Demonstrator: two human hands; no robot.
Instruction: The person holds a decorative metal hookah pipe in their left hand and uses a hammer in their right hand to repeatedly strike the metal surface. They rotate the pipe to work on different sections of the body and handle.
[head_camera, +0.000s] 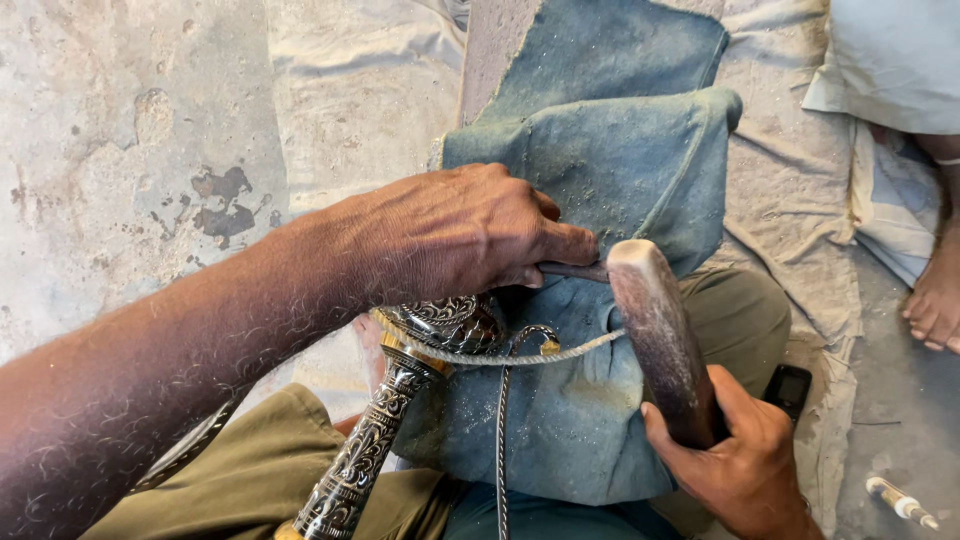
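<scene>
My left hand (455, 235) is closed around a thin dark metal punch (575, 270) and holds it sideways over an engraved silver-and-black metal vessel (445, 322). The vessel's ornate stem (360, 465) runs down toward my lap. My right hand (745, 465) grips the lower end of a thick dark mallet (655, 330), whose pale flat end (635, 255) meets the punch's tip. A twisted cord (520, 352) runs across the vessel, and a thin curved handle (535, 335) sticks out beside it. The vessel rests against a dusty blue cloth pad (600, 170).
I sit with olive trousers (250, 480) on a stained concrete floor (130, 150). Pale sacking (790, 200) lies under the blue pad. Another person's bare foot (935, 300) is at the right edge. A small dark phone (790, 385) and a small tool (900, 500) lie at lower right.
</scene>
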